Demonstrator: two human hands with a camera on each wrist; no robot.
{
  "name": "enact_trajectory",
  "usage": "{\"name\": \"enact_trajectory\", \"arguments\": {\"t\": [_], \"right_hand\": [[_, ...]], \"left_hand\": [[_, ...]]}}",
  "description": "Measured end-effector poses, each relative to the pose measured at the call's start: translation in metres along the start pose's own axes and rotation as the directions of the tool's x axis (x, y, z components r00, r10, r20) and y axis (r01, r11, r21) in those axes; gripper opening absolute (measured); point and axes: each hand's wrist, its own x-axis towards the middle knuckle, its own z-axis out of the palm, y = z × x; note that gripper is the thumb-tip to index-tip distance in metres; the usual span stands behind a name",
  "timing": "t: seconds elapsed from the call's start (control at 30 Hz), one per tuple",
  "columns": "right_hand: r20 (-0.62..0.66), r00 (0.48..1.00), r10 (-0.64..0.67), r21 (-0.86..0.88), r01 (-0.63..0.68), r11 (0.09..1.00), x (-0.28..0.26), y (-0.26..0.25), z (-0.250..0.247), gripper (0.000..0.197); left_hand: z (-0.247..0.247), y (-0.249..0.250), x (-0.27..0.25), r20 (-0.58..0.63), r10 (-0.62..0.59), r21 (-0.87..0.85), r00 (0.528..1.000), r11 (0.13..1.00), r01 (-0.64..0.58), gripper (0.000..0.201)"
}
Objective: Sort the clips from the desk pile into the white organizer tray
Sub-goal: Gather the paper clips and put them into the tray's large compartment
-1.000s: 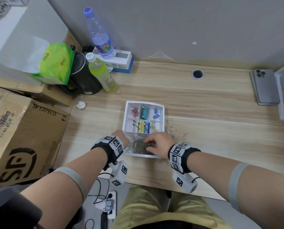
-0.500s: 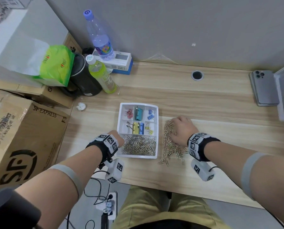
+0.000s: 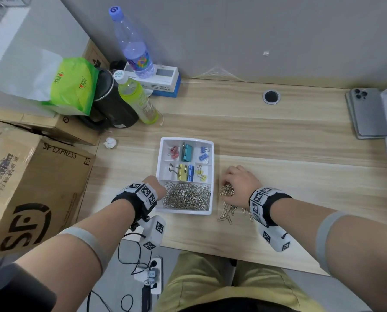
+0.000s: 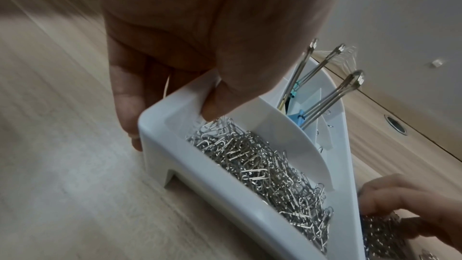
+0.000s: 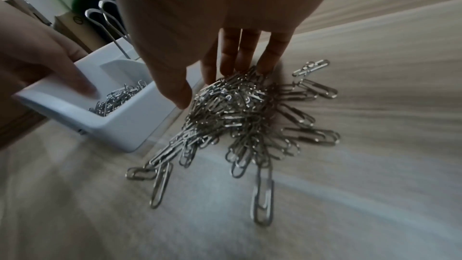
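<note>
Since 0.5 s ago: your right hand [image 3: 241,185] raked paper clips [image 5: 240,114] nearer, lower centre frame.
Fingers clawed around them; left hand [image 4: 190,33] pinches tray [image 3: 207,211] rim. Light, slippery, tangling; scoop from underneath.

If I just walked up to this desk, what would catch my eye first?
Probably the white plastic organizer tray mid-desk, its near compartment heaped with silver wire paper clips and coloured binder clips behind. The left hand grips its near left corner. Just right of the tray, the right hand gathers a loose pile of silver paper clips on the wooden desk.
</note>
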Motion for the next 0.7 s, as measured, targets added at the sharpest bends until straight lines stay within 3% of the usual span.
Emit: {"name": "enact_trajectory", "arguments": {"t": [0.2,0.27,0.37,0.6,0.7], "right_hand": [[0.019,0.995,-0.102,-0.154,0.104,0.983,-0.012,-0.009,0.008,0.085],[0.038,0.991,-0.125,-0.201,0.130,0.971,-0.016,-0.013,0.013,0.092],[0.006,0.991,-0.136,-0.211,0.134,0.968,-0.019,-0.016,0.021,0.084],[-0.056,0.982,-0.180,-0.067,0.177,0.982,-0.019,0.001,0.023,0.035],[-0.054,0.980,-0.192,-0.051,0.189,0.981,-0.019,0.004,0.019,0.034]], "left_hand": [[-0.001,0.001,-0.002,0.006,0.004,0.001,1.000,1.000,-0.004,0.033],[0.000,0.001,-0.002,0.006,0.000,0.001,1.000,1.000,0.000,0.032],[0.000,0.000,-0.002,0.003,0.003,-0.008,1.000,1.000,-0.003,0.032],[0.001,-0.001,-0.002,-0.004,0.016,-0.005,1.000,1.000,-0.016,0.035],[0.001,-0.001,-0.004,-0.007,0.016,0.004,1.000,1.000,-0.016,0.035]]}}
